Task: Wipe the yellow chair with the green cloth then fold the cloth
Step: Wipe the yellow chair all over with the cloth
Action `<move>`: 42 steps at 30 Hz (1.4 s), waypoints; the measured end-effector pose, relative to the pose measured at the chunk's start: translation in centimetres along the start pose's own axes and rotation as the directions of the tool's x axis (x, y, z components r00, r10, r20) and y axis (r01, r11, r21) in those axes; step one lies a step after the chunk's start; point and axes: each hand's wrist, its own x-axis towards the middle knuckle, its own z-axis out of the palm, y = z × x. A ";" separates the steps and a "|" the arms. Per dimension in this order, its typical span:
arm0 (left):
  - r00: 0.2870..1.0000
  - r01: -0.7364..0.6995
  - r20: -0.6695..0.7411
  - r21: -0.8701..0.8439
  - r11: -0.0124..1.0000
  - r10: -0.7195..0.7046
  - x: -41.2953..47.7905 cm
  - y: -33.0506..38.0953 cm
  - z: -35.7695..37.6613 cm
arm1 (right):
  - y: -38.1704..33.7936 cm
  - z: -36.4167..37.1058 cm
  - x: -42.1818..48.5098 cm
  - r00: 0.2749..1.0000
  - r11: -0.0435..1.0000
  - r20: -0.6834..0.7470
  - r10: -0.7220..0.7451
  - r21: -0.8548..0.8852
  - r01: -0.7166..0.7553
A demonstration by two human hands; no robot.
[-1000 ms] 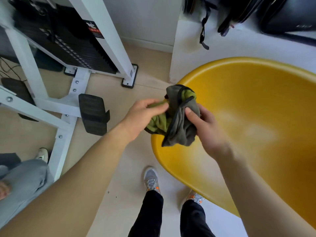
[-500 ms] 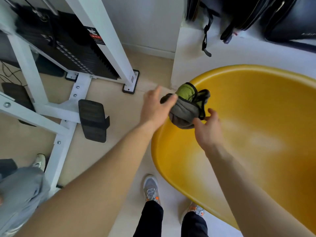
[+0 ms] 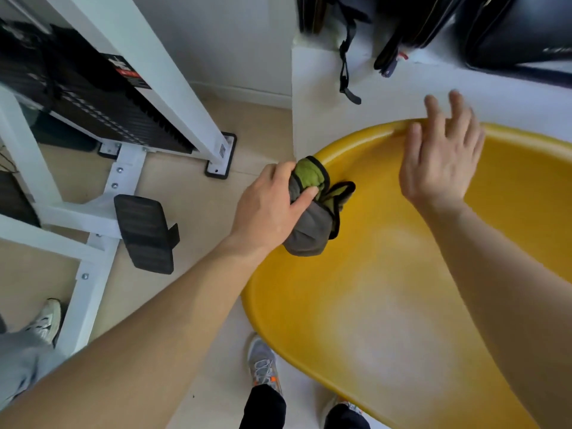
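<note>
The yellow chair (image 3: 387,305) fills the right half of the head view as a wide, glossy shell. A bunched cloth (image 3: 312,218), green on one face and grey on the other with a dark edge, rests against the chair's left rim. My left hand (image 3: 269,209) grips this cloth, thumb pressed over the green part. My right hand (image 3: 439,159) hovers over the chair's far rim with fingers spread and nothing in it.
A white metal exercise frame (image 3: 102,187) with a black foot pad (image 3: 145,233) stands on the floor to the left. Dark bags (image 3: 433,23) sit on a white ledge behind the chair. My shoes (image 3: 263,363) are at the bottom; another person's leg (image 3: 21,357) is at the lower left.
My right hand let go of the cloth and lifted away toward the chair's far rim. My left hand now holds the cloth alone and has brought it onto the chair's left rim.
</note>
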 end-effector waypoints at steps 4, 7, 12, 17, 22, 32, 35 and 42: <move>0.999 -0.037 0.008 0.153 0.987 0.036 2.5 3.1 0.3 | 2.4 0.7 0.0 0.999 1.000 0.030 -0.016 -0.020 0.017; 0.991 -0.128 0.081 0.254 0.959 0.111 6.5 6.6 1.4 | 1.8 0.9 0.0 0.999 0.999 0.033 0.022 0.032 -0.023; 0.931 -0.336 0.235 0.251 0.908 0.279 11.6 12.8 3.9 | 2.3 1.0 0.0 0.997 0.999 0.073 0.018 0.030 -0.020; 0.980 -0.200 0.105 0.415 0.888 0.171 8.6 9.9 3.2 | 2.2 1.2 0.2 0.996 1.000 0.083 0.018 0.013 -0.019; 0.998 -0.014 0.058 0.482 0.876 -0.016 0.2 2.9 -0.6 | 1.9 1.1 0.2 0.991 0.999 0.124 0.040 -0.020 -0.038; 0.997 -0.078 0.025 0.404 0.911 0.074 3.7 4.8 1.0 | -2.6 -0.5 -3.6 0.942 0.966 0.214 -0.257 0.092 0.243; 0.996 -0.009 -0.084 0.343 0.939 0.040 1.5 3.3 1.3 | -6.1 0.3 -5.8 0.886 0.915 0.236 -0.398 0.164 0.368; 0.956 0.279 0.016 0.255 0.926 -0.292 -12.3 -3.9 2.4 | -9.2 0.8 -7.2 0.930 0.978 0.303 -0.209 0.086 0.192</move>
